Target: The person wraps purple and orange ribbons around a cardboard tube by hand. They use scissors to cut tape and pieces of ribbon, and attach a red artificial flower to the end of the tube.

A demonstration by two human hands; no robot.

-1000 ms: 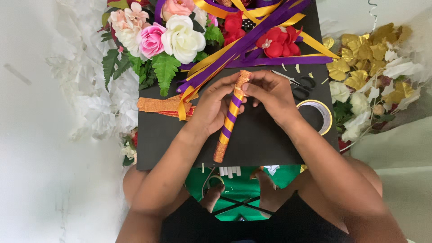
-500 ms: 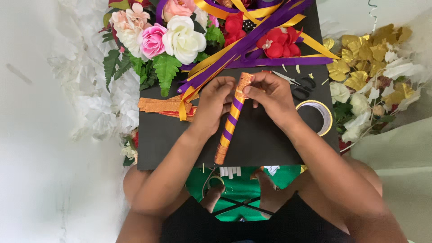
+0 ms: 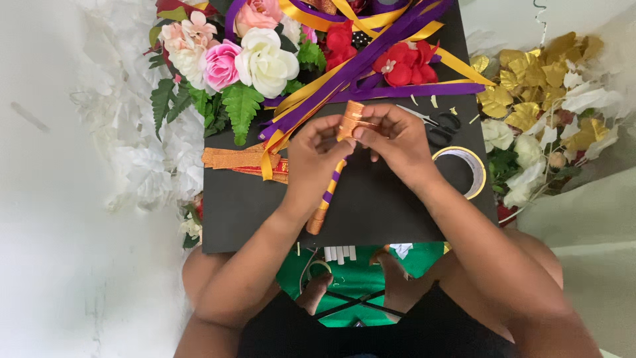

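Here, seen from above, both hands meet at the centre of a black board (image 3: 371,212) across the person's lap. The left hand (image 3: 317,159) and right hand (image 3: 392,140) pinch the copper-wrapped top of a purple-and-orange striped stick (image 3: 328,195), which slants toward 7 o'clock. Fingers are closed on it; seemingly ribbon-wrapping is underway, needing steady tension next. Scissors (image 3: 440,126) and a tape roll (image 3: 464,169) lie at 3 o'clock; silk flowers (image 3: 245,63) at 11.

The left hand (image 3: 317,156) hides the striped stick's (image 3: 326,199) middle; the top edge crops the flowers (image 3: 228,63) and ribbons (image 3: 371,59).
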